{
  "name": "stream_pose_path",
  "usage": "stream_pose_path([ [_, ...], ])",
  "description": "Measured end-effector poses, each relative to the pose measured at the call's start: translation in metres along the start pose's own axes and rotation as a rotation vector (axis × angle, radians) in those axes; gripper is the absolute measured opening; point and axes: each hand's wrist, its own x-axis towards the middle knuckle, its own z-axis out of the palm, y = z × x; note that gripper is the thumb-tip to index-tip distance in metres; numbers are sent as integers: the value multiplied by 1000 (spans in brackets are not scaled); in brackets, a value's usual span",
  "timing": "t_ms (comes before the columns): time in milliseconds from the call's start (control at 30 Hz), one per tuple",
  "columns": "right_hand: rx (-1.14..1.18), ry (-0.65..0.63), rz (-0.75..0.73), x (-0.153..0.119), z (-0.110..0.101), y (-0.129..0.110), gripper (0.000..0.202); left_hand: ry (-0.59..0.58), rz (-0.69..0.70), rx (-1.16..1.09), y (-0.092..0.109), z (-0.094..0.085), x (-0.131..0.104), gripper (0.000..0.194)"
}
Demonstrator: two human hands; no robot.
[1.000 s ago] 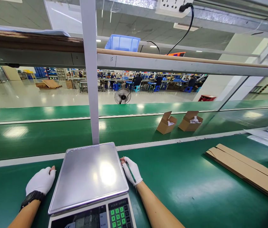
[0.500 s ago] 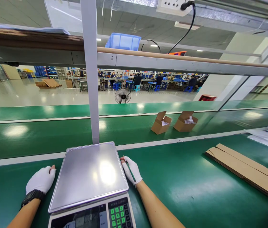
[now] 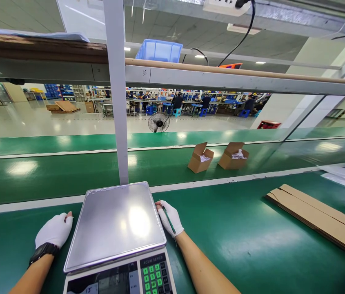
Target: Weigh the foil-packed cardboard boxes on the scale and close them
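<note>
Head view: right hand (image 3: 170, 218) curled around pen (image 3: 168, 218); left hand (image 3: 54, 230) loosely closed, holding nothing.

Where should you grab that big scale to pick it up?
Probably by the base under the metal plate of the scale, coming from both sides where the left hand and right hand rest. The plate is wide, flat and likely only sits loose on top.

bright overhead light | glare on scale pan (image 3: 138, 222) (wide-angle edge warp)
</note>
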Motion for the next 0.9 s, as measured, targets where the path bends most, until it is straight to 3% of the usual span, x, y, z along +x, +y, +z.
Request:
stream_pose_path([
  [900,-7,7,-3,1,0,1,31,1,-3,2,1,0,0,53],
])
